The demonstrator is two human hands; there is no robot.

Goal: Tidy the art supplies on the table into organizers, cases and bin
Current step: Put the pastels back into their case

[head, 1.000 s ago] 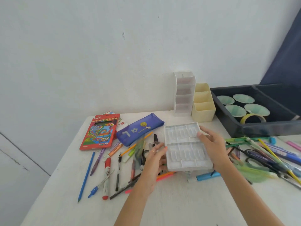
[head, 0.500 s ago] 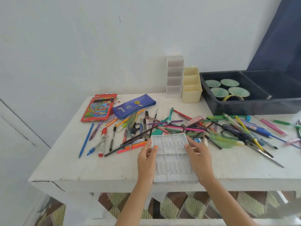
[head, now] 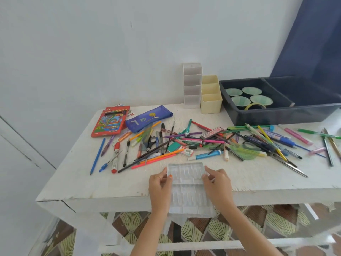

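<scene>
The left hand [head: 160, 189] and right hand [head: 218, 187] pinch opposite sides of the clear compartmented plastic tray [head: 186, 175], which overhangs the near edge of the white table [head: 92, 183].

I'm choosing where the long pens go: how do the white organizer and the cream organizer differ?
The white organizer is taller than the cream organizer. The white one shows four stacked compartments, the cream one three. The white one stands left of the cream one, farther from the dark bin. Both stand upright, side by side, and no supplies show in either.
</scene>
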